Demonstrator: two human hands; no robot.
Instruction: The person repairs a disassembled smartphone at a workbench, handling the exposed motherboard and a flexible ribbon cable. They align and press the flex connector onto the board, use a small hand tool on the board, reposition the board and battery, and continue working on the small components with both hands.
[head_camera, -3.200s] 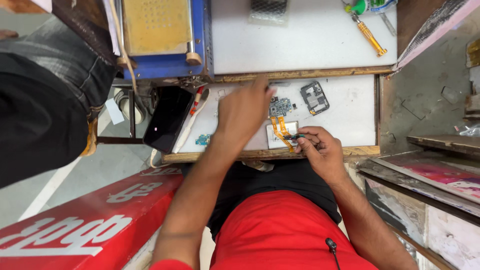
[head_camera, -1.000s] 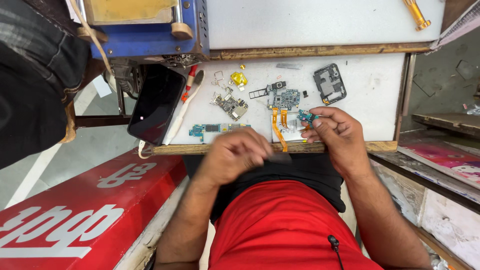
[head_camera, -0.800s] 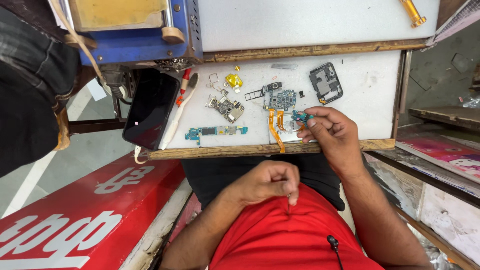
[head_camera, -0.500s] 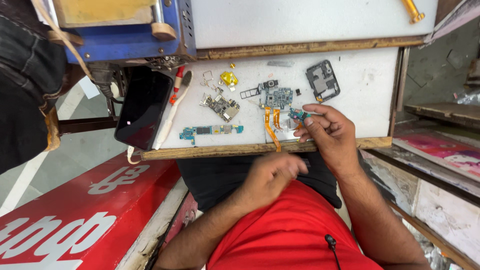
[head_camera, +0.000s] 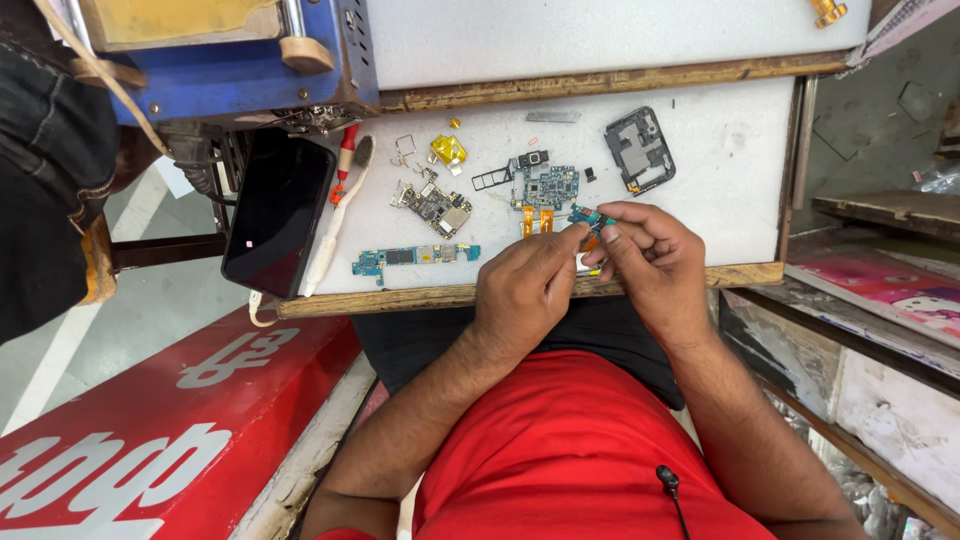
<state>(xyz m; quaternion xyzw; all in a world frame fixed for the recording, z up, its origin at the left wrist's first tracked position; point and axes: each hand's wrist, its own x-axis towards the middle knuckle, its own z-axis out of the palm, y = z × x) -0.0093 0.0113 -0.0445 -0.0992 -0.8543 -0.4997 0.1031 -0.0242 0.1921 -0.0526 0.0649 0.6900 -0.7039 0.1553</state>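
Since half a second ago, the left hand (head_camera: 528, 290) has risen from the lap in the red shirt and now meets the right hand (head_camera: 648, 262) at the desk's near edge. Both hands pinch a small blue-green circuit strip (head_camera: 590, 216) between fingertips, held just above the surface. Its long axis runs roughly left to right, tilted a little down toward the right.

The desk (head_camera: 720, 180) is a white board with a worn wooden rim. On it lie a circuit board with orange ribbon cables (head_camera: 545, 190) just beyond the hands, a dark phone frame (head_camera: 640, 150) farther right, a long narrow board (head_camera: 415, 258) to the left, and a white toothbrush (head_camera: 340, 215). A black phone (head_camera: 278, 212) overhangs the left edge. Beside the desk stands a red painted bench (head_camera: 150, 430) on a grey floor.
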